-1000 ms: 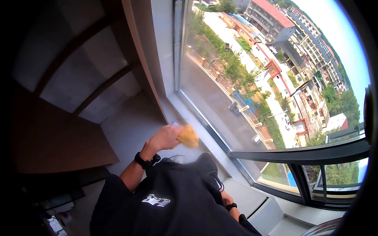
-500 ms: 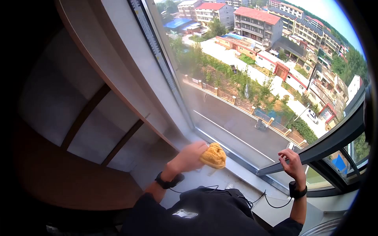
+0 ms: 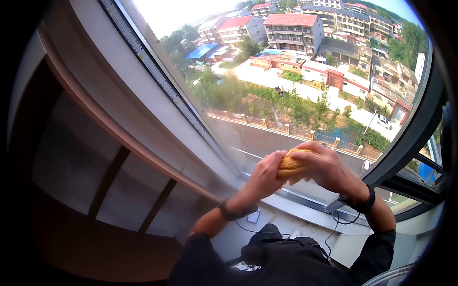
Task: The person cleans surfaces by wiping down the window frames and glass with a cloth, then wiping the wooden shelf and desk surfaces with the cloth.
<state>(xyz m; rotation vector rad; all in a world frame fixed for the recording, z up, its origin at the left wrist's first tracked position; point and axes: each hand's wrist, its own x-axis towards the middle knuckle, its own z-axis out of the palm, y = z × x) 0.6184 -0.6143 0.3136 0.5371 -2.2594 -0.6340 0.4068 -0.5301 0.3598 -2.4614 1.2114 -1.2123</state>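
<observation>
A yellow sponge [image 3: 289,164] with a nubby, fuzzy face is held up in front of the window glass. My left hand [image 3: 264,177] grips its left side, fingers closed around the edge. On the other side my right hand [image 3: 328,167] is closed over the sponge's top and right part, hiding much of it. Both hands are close together, with the sponge between them. Whether it touches the glass I cannot tell. A black band circles each wrist.
An open window sash [image 3: 405,157] with a dark frame stands at the right. Below my arms runs the white sill [image 3: 315,217], with a thin black cable [image 3: 334,229] and a small white-and-blue item [image 3: 254,216] near it. A curved wooden-edged panel [image 3: 119,133] is at the left.
My right hand has come left from beside the sash and taken hold of the sponge. My left hand has raised the sponge up and to the right. The view has shifted somewhat.
</observation>
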